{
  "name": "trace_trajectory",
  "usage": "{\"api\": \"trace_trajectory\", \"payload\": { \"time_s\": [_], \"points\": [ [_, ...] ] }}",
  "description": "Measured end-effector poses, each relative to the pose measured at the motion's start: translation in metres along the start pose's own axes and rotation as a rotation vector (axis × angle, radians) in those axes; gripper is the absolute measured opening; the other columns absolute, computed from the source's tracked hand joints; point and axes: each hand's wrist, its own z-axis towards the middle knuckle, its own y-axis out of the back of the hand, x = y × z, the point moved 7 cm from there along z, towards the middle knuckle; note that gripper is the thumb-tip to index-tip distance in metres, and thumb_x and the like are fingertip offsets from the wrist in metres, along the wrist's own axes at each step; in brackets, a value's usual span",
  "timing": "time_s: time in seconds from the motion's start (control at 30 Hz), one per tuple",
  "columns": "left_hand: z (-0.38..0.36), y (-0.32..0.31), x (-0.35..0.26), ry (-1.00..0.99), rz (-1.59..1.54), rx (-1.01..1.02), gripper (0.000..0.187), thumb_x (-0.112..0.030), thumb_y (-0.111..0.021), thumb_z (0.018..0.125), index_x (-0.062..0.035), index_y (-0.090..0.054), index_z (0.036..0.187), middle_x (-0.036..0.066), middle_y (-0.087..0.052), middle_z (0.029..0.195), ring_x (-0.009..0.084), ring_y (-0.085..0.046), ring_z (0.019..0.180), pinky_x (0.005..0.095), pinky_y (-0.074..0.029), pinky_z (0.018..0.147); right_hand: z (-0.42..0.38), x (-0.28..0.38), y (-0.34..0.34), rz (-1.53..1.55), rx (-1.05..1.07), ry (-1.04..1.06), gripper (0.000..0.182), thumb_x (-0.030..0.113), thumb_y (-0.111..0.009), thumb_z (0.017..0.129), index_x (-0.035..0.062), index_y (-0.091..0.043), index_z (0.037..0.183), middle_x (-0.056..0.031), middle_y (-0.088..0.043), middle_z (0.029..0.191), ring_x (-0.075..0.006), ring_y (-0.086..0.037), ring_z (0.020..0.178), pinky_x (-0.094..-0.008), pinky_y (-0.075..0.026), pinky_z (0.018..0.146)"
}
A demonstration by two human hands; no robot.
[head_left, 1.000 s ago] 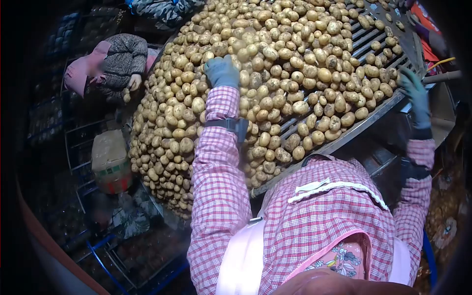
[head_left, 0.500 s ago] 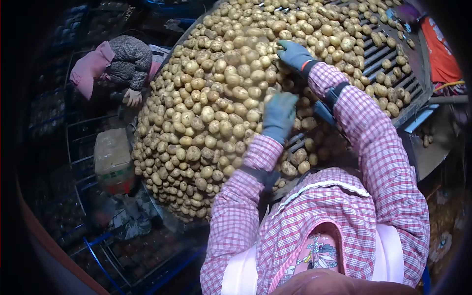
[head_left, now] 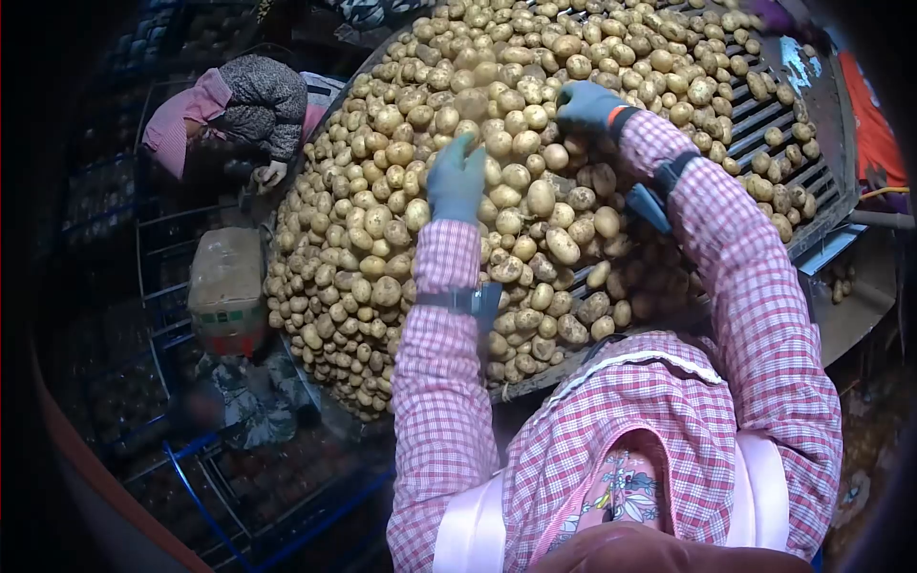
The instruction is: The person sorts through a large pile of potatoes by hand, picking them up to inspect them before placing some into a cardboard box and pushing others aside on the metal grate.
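Potatoes, rounded, yellow-brown, lie heaped around the blue-gloved left hand and right hand, likely for easy reach; I cannot tell either grip's state.

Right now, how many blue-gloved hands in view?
2: the left hand at the middle of the potatoes, the right hand farther up and toward the picture's right. Others may be hidden in the dark edges.

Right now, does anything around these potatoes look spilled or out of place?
A few potatoes lie off the slatted table, at the right, apart from the main heap. They look stray, though they may have been put there.
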Motion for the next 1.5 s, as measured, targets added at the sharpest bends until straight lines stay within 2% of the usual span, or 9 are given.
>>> {"api": "trace_trajectory", "payload": {
  "time_s": [0.07,0.13,0.27,0.47,0.8,0.97,1.17,1.4,1.5],
  "points": [
    [0.02,-0.038,0.023,-0.008,0.057,0.071,0.043,-0.026,-0.069,0.089,-0.0079,-0.067,0.128,0.016,-0.07,0.122,0.0315,-0.067,0.11,0.0414,-0.053,0.097,0.006,-0.039,-0.01,0.831,0.036,0.169,0.028,0.015,-0.061,0.089,0.001,-0.073,0.111,-0.0053,-0.072,0.102,-0.0113,-0.066,0.094,-0.0261,-0.054,0.078],
    [0.025,-0.049,-0.003,-0.071,0.432,0.115,0.047,-0.029,-0.072,0.086,-0.0107,-0.066,0.129,0.015,-0.07,0.123,0.0322,-0.067,0.112,0.0432,-0.052,0.099,-0.029,-0.053,-0.006,1.176,0.096,0.004,0.035,0.013,-0.055,0.095,0.0002,-0.068,0.124,-0.0034,-0.07,0.11,-0.0127,-0.066,0.098,-0.0262,-0.055,0.083],
    [0.012,-0.033,-0.01,0.297,-0.637,0.17,0.045,-0.021,-0.069,0.083,-0.0056,-0.067,0.125,0.013,-0.069,0.113,0.0214,-0.066,0.099,0.0316,-0.055,0.085,-0.11,-0.026,0.0,1.33,0.158,0.189,0.037,0.025,-0.056,0.103,-0.0017,-0.063,0.129,-0.0078,-0.067,0.12,-0.0135,-0.065,0.104,-0.0286,-0.057,0.088],
    [-0.057,-0.063,-0.061,0.309,-1.426,0.531,0.068,-0.003,-0.065,0.081,0.0008,-0.047,0.147,0.016,-0.059,0.136,0.0261,-0.06,0.125,0.0389,-0.053,0.105,-0.166,-0.011,-0.048,1.502,0.369,-0.132,0.04,0.046,-0.065,0.098,0.0072,-0.068,0.108,-0.0013,-0.065,0.076,-0.0102,-0.062,0.061,-0.026,-0.048,0.048],
    [-0.135,-0.103,-0.085,-0.034,-0.651,0.64,0.06,-0.008,-0.063,0.088,-0.0108,-0.053,0.147,0.01,-0.06,0.141,0.0186,-0.063,0.112,0.0303,-0.05,0.099,-0.244,-0.049,-0.068,1.414,0.223,-0.175,0.038,0.033,-0.06,0.102,0.0015,-0.067,0.123,-0.005,-0.071,0.102,-0.0123,-0.068,0.087,-0.0273,-0.056,0.072],
    [-0.036,-0.024,-0.008,0.001,-0.123,-0.04,0.036,-0.014,-0.065,0.092,0.0021,-0.068,0.124,0.018,-0.07,0.123,0.0294,-0.067,0.113,0.0379,-0.052,0.099,-0.243,-0.098,-0.064,0.697,0.003,0.038,0.042,0.032,-0.065,0.099,-0.0041,-0.068,0.121,-0.0062,-0.072,0.112,-0.0172,-0.066,0.098,-0.0299,-0.051,0.087],
    [0.043,-0.039,0.002,0.055,0.865,0.078,0.053,-0.035,-0.068,0.09,-0.0086,-0.057,0.135,0.017,-0.064,0.134,0.0314,-0.067,0.113,0.0459,-0.053,0.097,-0.264,-0.095,-0.052,0.87,-0.08,-0.037,0.041,0.029,-0.068,0.098,-0.003,-0.069,0.123,-0.0083,-0.071,0.12,-0.0149,-0.063,0.108,-0.028,-0.05,0.093],
    [0.075,-0.016,0.022,0.126,0.428,0.08,0.054,-0.032,-0.076,0.081,-0.0076,-0.064,0.127,0.014,-0.073,0.115,0.0287,-0.071,0.102,0.0412,-0.056,0.089,-0.288,-0.086,-0.04,1.121,0.014,0.058,0.03,0.014,-0.066,0.094,-0.0043,-0.071,0.117,-0.0076,-0.072,0.112,-0.0163,-0.066,0.103,-0.0271,-0.051,0.091],
    [0.034,-0.026,0.009,0.291,-0.738,0.197,0.038,-0.008,-0.069,0.086,-0.0007,-0.063,0.123,0.008,-0.07,0.099,0.0168,-0.068,0.082,0.0296,-0.057,0.069,-0.29,-0.075,-0.038,1.327,0.113,-0.01,0.031,0.012,-0.065,0.093,-0.0046,-0.07,0.118,-0.0096,-0.073,0.104,-0.014,-0.068,0.094,-0.0237,-0.053,0.084]
  ]
}}
